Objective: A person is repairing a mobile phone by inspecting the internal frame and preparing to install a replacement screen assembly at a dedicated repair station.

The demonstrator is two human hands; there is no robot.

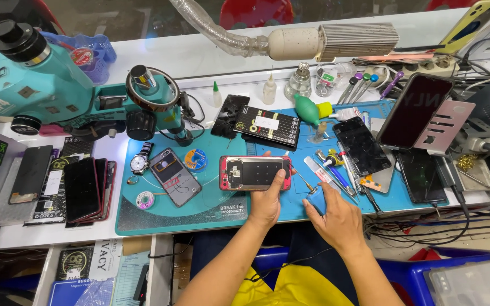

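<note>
A red phone (pixel 254 173) lies on the teal work mat (pixel 160 218) with its back cover off and its inner metal plate showing. My left hand (pixel 266 201) grips the phone's near right corner, thumb on its edge. Just to the right, my right hand (pixel 336 218) is closed around a blue-handled screwdriver (pixel 314 197). Its thin tip points toward the phone's right end, a little short of it.
A teal microscope (pixel 58 85) stands at the back left. Another opened phone (pixel 174 177), a wristwatch (pixel 140 162) and solder reels lie left of the red phone. Stacked screens (pixel 83 190), tools, a cracked black phone (pixel 362 145) and cables crowd both sides.
</note>
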